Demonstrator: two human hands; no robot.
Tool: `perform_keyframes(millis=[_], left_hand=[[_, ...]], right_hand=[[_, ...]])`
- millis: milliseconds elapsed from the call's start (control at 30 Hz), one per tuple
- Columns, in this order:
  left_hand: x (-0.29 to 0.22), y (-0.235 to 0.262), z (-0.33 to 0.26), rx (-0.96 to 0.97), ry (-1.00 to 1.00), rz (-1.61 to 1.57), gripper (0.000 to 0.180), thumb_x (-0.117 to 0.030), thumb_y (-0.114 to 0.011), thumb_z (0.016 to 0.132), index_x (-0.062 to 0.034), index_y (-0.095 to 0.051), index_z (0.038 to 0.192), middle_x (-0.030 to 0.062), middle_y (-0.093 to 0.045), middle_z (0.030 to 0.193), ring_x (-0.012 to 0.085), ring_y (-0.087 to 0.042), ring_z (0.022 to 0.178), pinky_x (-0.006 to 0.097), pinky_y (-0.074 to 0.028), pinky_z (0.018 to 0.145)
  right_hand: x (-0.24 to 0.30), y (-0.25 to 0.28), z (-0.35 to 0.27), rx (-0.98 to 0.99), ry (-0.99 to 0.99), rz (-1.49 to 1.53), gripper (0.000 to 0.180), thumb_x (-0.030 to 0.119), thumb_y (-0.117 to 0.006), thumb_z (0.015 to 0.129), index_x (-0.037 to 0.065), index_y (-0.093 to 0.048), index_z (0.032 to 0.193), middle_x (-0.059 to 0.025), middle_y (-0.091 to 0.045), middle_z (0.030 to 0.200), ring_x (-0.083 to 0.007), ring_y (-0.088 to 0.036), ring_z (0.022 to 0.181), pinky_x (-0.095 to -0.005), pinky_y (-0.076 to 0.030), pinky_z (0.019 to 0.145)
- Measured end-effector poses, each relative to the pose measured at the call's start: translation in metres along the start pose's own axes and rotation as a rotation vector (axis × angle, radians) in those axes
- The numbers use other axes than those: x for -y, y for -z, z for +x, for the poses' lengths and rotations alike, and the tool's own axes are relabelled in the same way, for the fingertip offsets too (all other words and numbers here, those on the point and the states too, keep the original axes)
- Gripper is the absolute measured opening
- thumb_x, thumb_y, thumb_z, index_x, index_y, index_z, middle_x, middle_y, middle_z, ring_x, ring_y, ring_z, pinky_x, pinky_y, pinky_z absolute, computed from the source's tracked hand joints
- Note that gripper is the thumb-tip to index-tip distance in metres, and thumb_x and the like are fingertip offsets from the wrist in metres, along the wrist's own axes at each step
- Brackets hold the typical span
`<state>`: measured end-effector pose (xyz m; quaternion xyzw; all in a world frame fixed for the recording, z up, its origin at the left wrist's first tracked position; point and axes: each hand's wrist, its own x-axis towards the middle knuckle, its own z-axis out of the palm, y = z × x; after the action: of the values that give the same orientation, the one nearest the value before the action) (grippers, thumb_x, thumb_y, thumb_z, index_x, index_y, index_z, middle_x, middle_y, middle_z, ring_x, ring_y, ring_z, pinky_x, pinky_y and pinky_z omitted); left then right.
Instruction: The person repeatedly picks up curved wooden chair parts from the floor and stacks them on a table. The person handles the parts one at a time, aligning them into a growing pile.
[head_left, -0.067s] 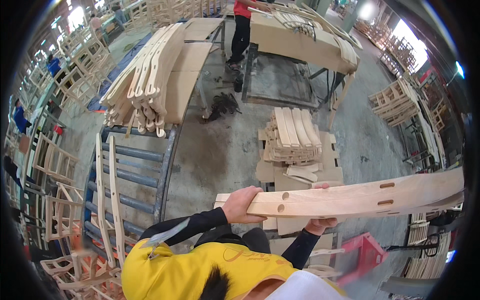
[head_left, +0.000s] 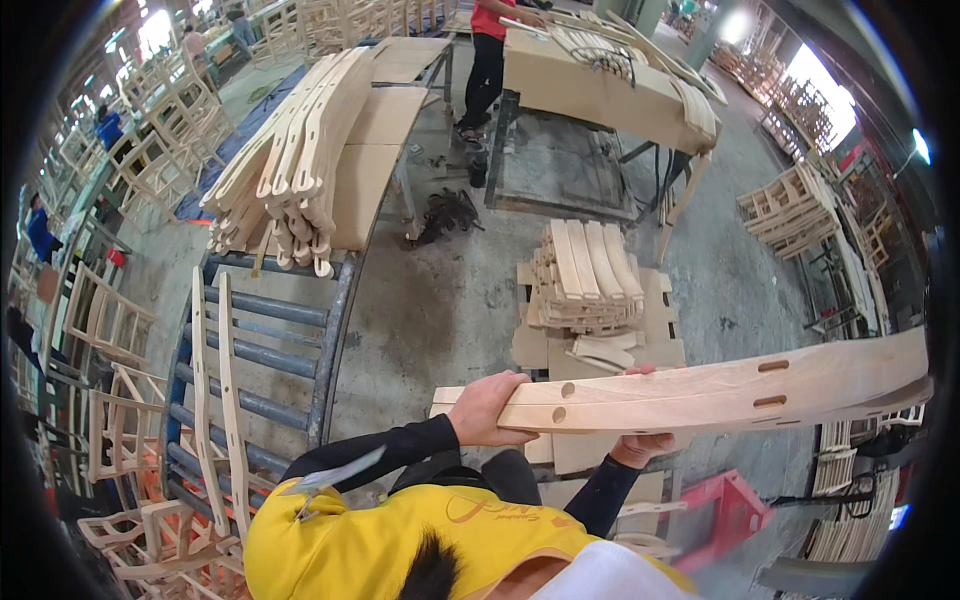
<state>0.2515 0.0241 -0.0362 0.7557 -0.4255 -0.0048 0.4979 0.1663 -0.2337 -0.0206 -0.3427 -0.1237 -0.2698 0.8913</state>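
Across my front lies a bundle of long, curved wooden chair legs (head_left: pixel 680 395), held side by side, with slots and round holes in their faces. My left hand (head_left: pixel 490 408) is closed around the bundle's left end, thumb below and fingers over the top. Farther right, my right hand (head_left: pixel 643 443) grips it from underneath; its fingertips show past the far edge and its palm is hidden. Two similar slim wooden pieces (head_left: pixel 232 390) rest lengthwise on the blue roller conveyor (head_left: pixel 265 355) at my left.
A stack of shaped wooden pieces (head_left: pixel 300 150) lies on the cardboard-covered table ahead left. Short curved slats (head_left: pixel 590 262) are piled on a cardboard-topped pallet ahead. Another person (head_left: pixel 485 70) stands by the far workbench (head_left: pixel 600 90). A red pallet jack (head_left: pixel 725 515) is at my right.
The bundle's far right end has tipped slightly upward in view. Both hands keep their grip and have barely shifted.
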Motion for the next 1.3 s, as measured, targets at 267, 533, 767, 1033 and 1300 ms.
perform_keyframes(millis=[267, 533, 767, 1033, 1300], left_hand=[[0.024, 0.025, 0.104, -0.212, 0.068, -0.191, 0.077, -0.038, -0.086, 0.067, -0.0067, -0.046, 0.126, 0.0181, -0.062, 0.106, 0.0367, -0.064, 0.098, 0.042, -0.052, 0.083], [0.084, 0.059, 0.262, -0.615, 0.014, -0.199, 0.084, -0.039, -0.083, 0.073, -0.0045, -0.035, 0.133, 0.0201, -0.063, 0.106, 0.0376, -0.066, 0.097, 0.041, -0.052, 0.081], [0.165, 0.091, 0.342, -0.973, 0.002, -0.436, 0.068, -0.04, -0.069, 0.09, -0.0027, -0.034, 0.135, 0.0126, -0.054, 0.123, 0.022, -0.058, 0.109, 0.032, -0.047, 0.091], [0.229, 0.182, 0.379, -1.319, 0.086, -0.593, 0.05, -0.038, -0.048, 0.102, -0.0029, -0.035, 0.135, 0.0124, -0.053, 0.122, 0.0174, -0.053, 0.11, 0.031, -0.044, 0.094], [0.356, 0.273, 0.396, -1.575, 0.068, -0.775, 0.056, -0.042, -0.036, 0.104, -0.0021, -0.032, 0.143, 0.0145, -0.052, 0.13, 0.0223, -0.052, 0.119, 0.033, -0.043, 0.099]], right_hand=[[-0.054, -0.035, 0.14, 0.225, -0.265, -0.259, 0.116, 0.045, -0.089, 0.06, 0.009, -0.026, 0.152, -0.0337, -0.041, 0.142, -0.0515, -0.045, 0.128, -0.0607, -0.035, 0.109], [-0.126, 0.006, 0.318, 0.304, -0.225, -0.548, 0.091, 0.037, -0.083, 0.07, -0.001, -0.04, 0.14, -0.0217, -0.056, 0.129, -0.0362, -0.055, 0.12, -0.0464, -0.042, 0.105], [-0.202, -0.093, 0.439, 0.53, -0.399, -0.613, 0.06, 0.011, -0.087, 0.067, -0.003, -0.058, 0.118, -0.0087, -0.067, 0.104, -0.016, -0.062, 0.101, -0.0285, -0.049, 0.086], [-0.322, -0.143, 0.522, 0.846, -0.476, -0.765, 0.067, 0.013, -0.085, 0.072, -0.003, -0.051, 0.128, -0.0085, -0.065, 0.111, -0.0138, -0.061, 0.102, -0.0274, -0.049, 0.088], [-0.482, -0.212, 0.599, 1.159, -0.57, -0.834, 0.075, 0.025, -0.088, 0.068, -0.002, -0.054, 0.129, -0.0093, -0.068, 0.11, -0.0144, -0.064, 0.097, -0.0289, -0.051, 0.084]])
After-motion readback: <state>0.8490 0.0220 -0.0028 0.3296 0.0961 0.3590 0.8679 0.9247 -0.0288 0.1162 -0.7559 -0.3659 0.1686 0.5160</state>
